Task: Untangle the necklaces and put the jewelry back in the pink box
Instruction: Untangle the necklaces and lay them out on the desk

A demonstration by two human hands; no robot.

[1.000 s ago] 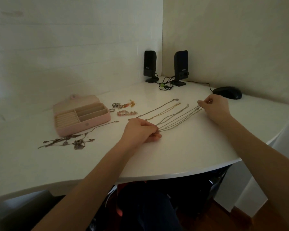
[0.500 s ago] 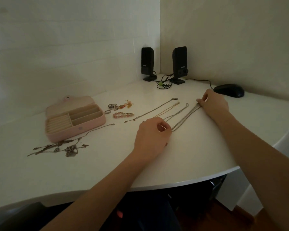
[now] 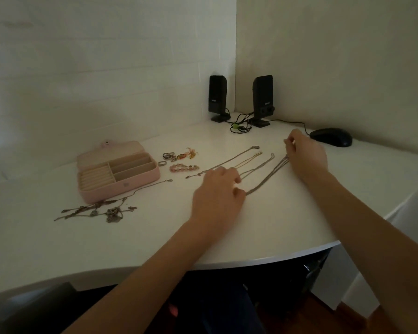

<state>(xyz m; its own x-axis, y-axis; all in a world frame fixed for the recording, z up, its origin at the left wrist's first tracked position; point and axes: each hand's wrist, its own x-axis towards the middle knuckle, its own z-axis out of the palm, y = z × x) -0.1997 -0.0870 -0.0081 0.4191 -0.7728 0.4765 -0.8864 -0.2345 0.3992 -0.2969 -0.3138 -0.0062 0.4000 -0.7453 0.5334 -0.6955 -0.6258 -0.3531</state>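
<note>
1. The left hand point(image 3: 217, 191) is lying knuckles-up on the white desk point(image 3: 155, 237), fingers curled at the near end of the grey chain bundle point(image 3: 267, 175). It looks to be pinching that end, though the fingertips are hidden.
2. The right hand point(image 3: 305, 155) is working the far end, thumb and forefinger pinching something small near the clasps, while the bundle's far end is running in under its fingers.
3. The risk, as I judge it: the bundle is being held at both ends, so pulling the ends apart could tighten any knot instead of freeing it.
4. Another hazard: three loose chains point(image 3: 247, 162) are lying just beside the bundle, partly under the left hand. A sweep of that hand could drag them across each other and tangle them afresh.
5. The pink box point(image 3: 118, 171) is sitting open, well to the left, lid back against the wall side. Nothing is showing in its compartments.
6. The box looks padded and soft-edged, with ribbed ring rolls on the left and long troughs on the right.
7. Rings point(image 3: 168, 157), an orange charm piece point(image 3: 188, 154) and a pink beaded bracelet point(image 3: 184, 168) are waiting between box and chains.
8. A dark necklace with ornate pendants point(image 3: 99, 210) is sprawling in front of the box, its thin chain touching the box's front corner. It is lumpy and snag-prone.
9. The chains themselves are fine, limp and metallic, so they should kink easily.
</note>
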